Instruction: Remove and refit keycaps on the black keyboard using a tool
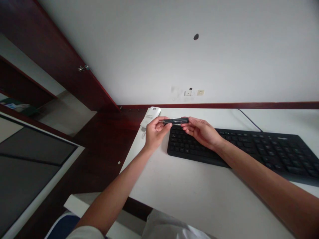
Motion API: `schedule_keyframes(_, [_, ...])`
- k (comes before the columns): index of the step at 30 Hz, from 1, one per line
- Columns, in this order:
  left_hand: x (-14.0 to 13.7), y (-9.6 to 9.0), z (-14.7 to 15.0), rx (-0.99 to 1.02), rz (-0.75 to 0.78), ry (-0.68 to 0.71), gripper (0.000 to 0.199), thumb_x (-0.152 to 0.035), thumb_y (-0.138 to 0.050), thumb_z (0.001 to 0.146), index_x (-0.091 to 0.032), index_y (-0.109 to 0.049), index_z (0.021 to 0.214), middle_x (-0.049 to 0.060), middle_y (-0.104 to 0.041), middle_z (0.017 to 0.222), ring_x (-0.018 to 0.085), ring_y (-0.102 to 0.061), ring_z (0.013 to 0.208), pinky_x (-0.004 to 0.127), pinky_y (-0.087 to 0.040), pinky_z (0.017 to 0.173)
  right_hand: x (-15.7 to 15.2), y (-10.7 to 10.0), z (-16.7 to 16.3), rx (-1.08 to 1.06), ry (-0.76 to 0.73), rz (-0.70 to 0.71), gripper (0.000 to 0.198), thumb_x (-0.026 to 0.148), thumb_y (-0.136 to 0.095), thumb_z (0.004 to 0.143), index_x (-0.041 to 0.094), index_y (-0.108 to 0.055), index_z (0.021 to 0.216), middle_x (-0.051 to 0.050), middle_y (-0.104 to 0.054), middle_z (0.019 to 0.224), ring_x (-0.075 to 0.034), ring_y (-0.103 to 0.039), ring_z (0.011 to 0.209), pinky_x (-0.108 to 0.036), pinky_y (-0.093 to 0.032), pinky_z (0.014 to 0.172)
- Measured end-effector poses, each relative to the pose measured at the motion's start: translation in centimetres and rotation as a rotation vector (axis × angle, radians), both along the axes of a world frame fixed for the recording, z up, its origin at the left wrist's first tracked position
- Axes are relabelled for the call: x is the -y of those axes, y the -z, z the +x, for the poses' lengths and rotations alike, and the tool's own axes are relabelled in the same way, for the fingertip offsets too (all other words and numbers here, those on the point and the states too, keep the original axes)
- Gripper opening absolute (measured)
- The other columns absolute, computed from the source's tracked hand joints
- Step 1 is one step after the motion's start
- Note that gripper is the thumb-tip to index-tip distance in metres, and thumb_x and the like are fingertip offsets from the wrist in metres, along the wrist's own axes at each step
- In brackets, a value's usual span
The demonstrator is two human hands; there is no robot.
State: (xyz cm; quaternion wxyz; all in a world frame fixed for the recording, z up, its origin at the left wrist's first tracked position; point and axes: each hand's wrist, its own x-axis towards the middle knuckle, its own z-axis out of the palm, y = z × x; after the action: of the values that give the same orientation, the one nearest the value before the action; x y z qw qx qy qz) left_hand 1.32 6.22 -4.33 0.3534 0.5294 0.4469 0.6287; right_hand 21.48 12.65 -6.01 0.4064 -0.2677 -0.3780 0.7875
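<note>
A slim, dark, stick-shaped object (176, 121) with a shiny silvery strip lies level between my hands, above the far left corner of the keyboard. Its exact kind is not clear to me. My left hand (154, 132) pinches its left end between thumb and fingers. At the right end, my right hand (201, 131) grips it with thumb and fingertips, its palm turned partly up. Beneath my right hand and forearm is a black keyboard (249, 146), partly covered by them. Just behind my left hand sits a flat white device (151, 116) with a round dark spot.
The white desk (194, 189) meets the wall at the back, where sockets (194, 93) are set. A cable (249, 119) runs from the keyboard to the desk's back edge. Beyond the desk's left edge are a dark red floor (107, 146) and an open door (74, 63).
</note>
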Motion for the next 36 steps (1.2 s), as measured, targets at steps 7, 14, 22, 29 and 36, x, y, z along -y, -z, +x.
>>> schedule_keyframes(7, [0.0,-0.3,-0.3,0.154,-0.062,0.052,0.031,-0.036,-0.086,0.078,-0.019,-0.073,0.100,0.004,-0.073,0.100,0.015,-0.070,0.093,0.028,-0.058,0.088,-0.3,0.1,0.6,-0.086,-0.099,-0.051,0.030,0.040,-0.089,0.078,0.021,-0.079,0.100,-0.003,-0.082,0.091,-0.010,-0.075,0.074,-0.016,-0.062,0.072])
schedule_keyframes(14, [0.1,-0.7,0.0,0.367,-0.161,0.161,0.035,-0.033,-0.092,0.070,-0.017,-0.072,0.094,0.000,-0.070,0.086,0.010,-0.069,0.077,0.023,-0.060,0.078,0.1,0.0,0.9,-0.087,-0.205,-0.044,0.035,0.039,-0.095,0.069,0.021,-0.078,0.094,-0.002,-0.082,0.087,-0.010,-0.077,0.076,-0.014,-0.062,0.072])
schedule_keyframes(22, [0.1,-0.6,0.1,0.343,-0.185,0.164,0.035,-0.035,-0.092,0.071,-0.015,-0.070,0.090,0.001,-0.070,0.085,0.011,-0.070,0.076,0.024,-0.059,0.078,0.1,0.4,0.8,-0.068,-0.151,-0.047,0.033,0.039,-0.095,0.068,0.023,-0.074,0.088,-0.001,-0.081,0.084,-0.012,-0.076,0.076,-0.017,-0.062,0.072])
schedule_keyframes(29, [0.0,0.0,0.1,0.102,-0.012,0.035,0.030,-0.033,-0.088,0.077,-0.017,-0.069,0.095,0.003,-0.071,0.094,0.013,-0.070,0.087,0.025,-0.059,0.084,0.3,-0.5,0.5,-0.063,-0.181,-0.074,0.035,0.042,-0.082,0.083,0.022,-0.073,0.109,-0.006,-0.079,0.089,-0.016,-0.075,0.080,-0.024,-0.061,0.072])
schedule_keyframes(36, [1.2,0.0,1.2,-0.209,0.131,0.041,0.036,-0.032,-0.082,0.083,-0.020,-0.066,0.113,0.007,-0.068,0.113,0.015,-0.071,0.089,0.030,-0.060,0.088,0.3,0.0,0.3,-0.089,-0.151,-0.059,0.023,0.035,-0.081,0.086,0.021,-0.072,0.101,0.001,-0.068,0.074,-0.009,-0.062,0.066,-0.018,-0.052,0.062])
